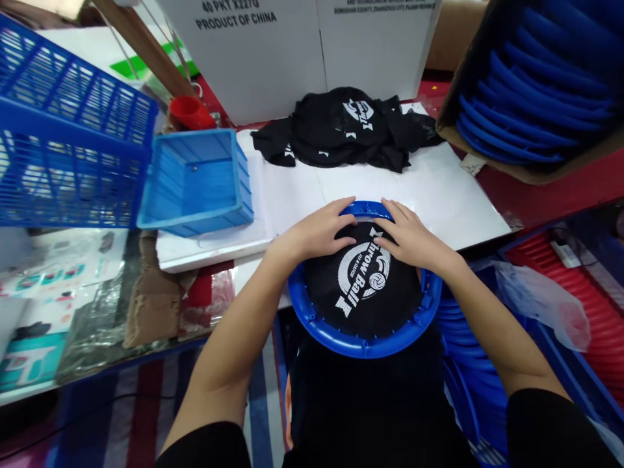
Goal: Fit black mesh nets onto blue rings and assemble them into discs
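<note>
A blue plastic round frame with a black mesh disc lying inside it rests at the table's near edge, against my body. White print on the mesh reads "Throw Ball". My left hand grips the far left of the rim, its fingertips on the rim and the mesh edge. On the far right, my right hand grips the same rim, some fingers pressing on the mesh. Beyond the frame, a heap of black printed mesh pieces lies on the white tabletop.
To the left stand a light blue bin, a blue slatted crate and a red cup. A carton of blue rings leans at the upper right. More blue rings and red ones sit below. White cartons stand behind.
</note>
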`<state>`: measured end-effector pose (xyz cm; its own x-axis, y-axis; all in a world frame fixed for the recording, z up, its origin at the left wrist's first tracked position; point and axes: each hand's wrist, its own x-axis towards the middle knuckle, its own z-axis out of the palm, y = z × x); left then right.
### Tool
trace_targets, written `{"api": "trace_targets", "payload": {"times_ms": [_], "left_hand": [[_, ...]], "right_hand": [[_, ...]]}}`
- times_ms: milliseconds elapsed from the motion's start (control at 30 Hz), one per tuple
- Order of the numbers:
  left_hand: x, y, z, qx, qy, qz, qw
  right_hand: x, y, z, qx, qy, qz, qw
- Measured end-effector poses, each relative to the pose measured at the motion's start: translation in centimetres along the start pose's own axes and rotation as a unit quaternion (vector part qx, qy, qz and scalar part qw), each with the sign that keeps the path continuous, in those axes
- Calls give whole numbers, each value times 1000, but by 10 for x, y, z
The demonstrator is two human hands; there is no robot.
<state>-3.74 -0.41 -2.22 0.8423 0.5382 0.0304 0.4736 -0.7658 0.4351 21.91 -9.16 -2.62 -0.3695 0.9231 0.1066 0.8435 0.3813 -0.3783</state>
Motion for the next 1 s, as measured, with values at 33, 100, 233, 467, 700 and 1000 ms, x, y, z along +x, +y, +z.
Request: {"api": "trace_targets", "payload": {"times_ms": [33, 100, 233, 467, 700, 1000], "left_hand": [[0, 2, -2, 2, -7, -20, 1000], [-1, 6, -6, 4, -14, -62, 998], [-1, 15, -12, 5, -16, -95, 995], [2, 5, -15, -104, 59, -94, 988], [5, -6, -13, -223, 121, -148, 956], [11, -14, -6, -239, 138, -125, 953]], "right_hand": [[4, 3, -1, 7, -13, 1, 1000], [10, 10, -6, 24, -33, -5, 999], [20, 18, -14, 59, -43, -19, 997], [21, 22, -4, 99, 16, -33, 994], [23, 23, -3, 188, 84, 8, 978], [26, 20, 0, 208, 126, 55, 968]]}}
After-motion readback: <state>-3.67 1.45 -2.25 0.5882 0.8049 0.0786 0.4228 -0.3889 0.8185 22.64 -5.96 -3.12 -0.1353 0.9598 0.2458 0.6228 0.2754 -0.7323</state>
